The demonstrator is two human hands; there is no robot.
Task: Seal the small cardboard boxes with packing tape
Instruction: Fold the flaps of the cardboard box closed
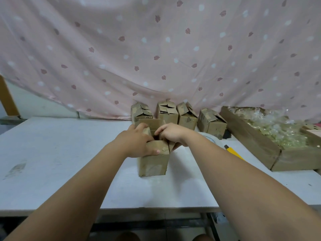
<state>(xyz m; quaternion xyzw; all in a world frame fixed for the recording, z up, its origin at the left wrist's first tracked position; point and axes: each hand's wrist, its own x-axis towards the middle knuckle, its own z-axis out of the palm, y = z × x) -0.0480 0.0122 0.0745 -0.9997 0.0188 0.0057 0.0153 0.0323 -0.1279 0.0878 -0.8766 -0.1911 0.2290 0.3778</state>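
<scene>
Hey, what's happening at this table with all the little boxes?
A person is closing up a small cardboard box in the middle of the white table. The left hand and right hand both grip its top flaps and fold them inward; the top is not yet shut. Behind it, four more small boxes stand in a row with loose flaps. A tape roll and a yellow knife lie untouched to the right, beside a large cardboard tray of clear bags.

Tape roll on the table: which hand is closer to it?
Right. The right hand, on the flaps of the front box, sits just left of the tape roll; the left hand grips the same box farther left.
</scene>
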